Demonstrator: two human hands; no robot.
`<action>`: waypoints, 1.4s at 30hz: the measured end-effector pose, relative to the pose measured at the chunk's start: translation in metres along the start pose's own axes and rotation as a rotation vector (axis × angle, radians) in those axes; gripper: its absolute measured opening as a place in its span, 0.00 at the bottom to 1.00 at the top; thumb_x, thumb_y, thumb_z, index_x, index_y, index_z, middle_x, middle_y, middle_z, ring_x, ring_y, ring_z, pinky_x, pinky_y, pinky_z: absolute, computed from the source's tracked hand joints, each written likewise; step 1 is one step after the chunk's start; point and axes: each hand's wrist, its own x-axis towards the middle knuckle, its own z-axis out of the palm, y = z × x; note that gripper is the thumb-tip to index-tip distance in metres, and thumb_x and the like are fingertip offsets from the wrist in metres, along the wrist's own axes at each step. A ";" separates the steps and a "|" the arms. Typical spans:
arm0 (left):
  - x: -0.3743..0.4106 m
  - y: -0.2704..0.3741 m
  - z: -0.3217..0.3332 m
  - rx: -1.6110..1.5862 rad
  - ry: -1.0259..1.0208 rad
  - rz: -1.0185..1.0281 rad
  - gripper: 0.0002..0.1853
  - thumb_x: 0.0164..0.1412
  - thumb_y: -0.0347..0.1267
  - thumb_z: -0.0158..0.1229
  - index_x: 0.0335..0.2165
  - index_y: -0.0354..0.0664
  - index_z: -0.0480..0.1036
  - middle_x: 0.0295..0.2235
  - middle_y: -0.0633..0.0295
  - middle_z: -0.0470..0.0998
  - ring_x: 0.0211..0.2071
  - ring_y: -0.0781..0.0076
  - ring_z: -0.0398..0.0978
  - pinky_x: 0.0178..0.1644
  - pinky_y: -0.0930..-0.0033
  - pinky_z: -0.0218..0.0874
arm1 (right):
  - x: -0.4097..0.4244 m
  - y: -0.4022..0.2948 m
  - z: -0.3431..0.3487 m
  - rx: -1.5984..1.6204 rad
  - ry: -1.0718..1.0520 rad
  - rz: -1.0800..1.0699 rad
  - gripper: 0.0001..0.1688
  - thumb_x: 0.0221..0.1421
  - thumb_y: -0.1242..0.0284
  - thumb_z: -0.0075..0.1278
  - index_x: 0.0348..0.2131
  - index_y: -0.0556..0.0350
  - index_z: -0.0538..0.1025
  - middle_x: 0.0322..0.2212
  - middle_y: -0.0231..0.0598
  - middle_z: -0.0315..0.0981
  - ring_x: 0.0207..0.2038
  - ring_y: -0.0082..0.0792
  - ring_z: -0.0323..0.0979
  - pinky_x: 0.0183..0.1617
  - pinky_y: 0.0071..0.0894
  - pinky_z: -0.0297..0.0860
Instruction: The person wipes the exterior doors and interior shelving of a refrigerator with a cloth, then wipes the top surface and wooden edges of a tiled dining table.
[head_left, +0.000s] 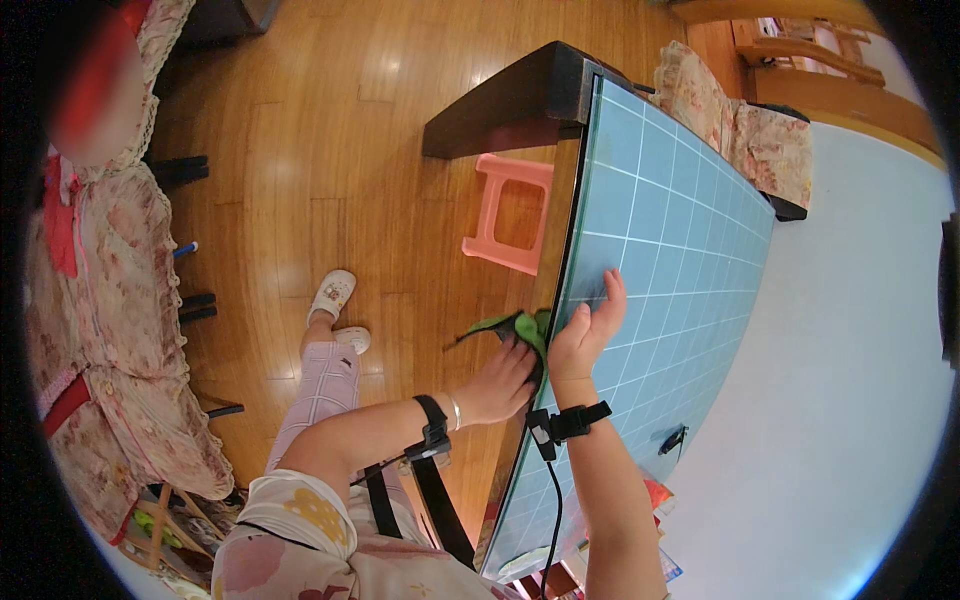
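My left hand presses a green and dark cloth against the side edge of a table. Its fingers lie over the cloth, and one corner of the cloth sticks out over the floor. The tabletop is a glass sheet over a light blue surface with a white grid. Just past that edge, my right hand is at the glass with fingers apart and holds nothing. Whether its palm rests fully on the glass is hard to tell. Both wrists wear black straps with small devices.
A pink plastic stool stands partly under the table, near a dark table leg. A floral-covered sofa lines the left side. Beyond the table is a floral-covered seat. A small black object lies on the glass. A cable hangs from my right wrist.
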 end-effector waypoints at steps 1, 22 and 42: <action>0.010 -0.001 -0.006 0.105 0.029 0.027 0.32 0.63 0.35 0.48 0.58 0.22 0.54 0.60 0.30 0.53 0.61 0.31 0.52 0.67 0.46 0.43 | -0.001 0.000 0.000 -0.002 -0.008 0.009 0.32 0.50 0.75 0.39 0.55 0.67 0.64 0.59 0.59 0.57 0.62 0.56 0.54 0.66 0.50 0.47; 0.122 -0.024 -0.099 -0.200 0.456 0.127 0.32 0.64 0.33 0.46 0.59 0.21 0.50 0.60 0.26 0.52 0.63 0.27 0.47 0.68 0.45 0.39 | 0.000 -0.001 -0.003 -0.100 -0.068 -0.023 0.30 0.60 0.59 0.36 0.54 0.63 0.66 0.60 0.60 0.55 0.62 0.60 0.52 0.65 0.54 0.46; -0.125 0.042 0.129 -0.088 0.015 -0.069 0.31 0.62 0.34 0.47 0.53 0.13 0.55 0.55 0.18 0.55 0.59 0.22 0.52 0.65 0.42 0.42 | -0.202 0.040 -0.120 -0.207 -0.044 -0.137 0.34 0.52 0.74 0.45 0.59 0.60 0.62 0.62 0.56 0.52 0.64 0.59 0.51 0.65 0.63 0.46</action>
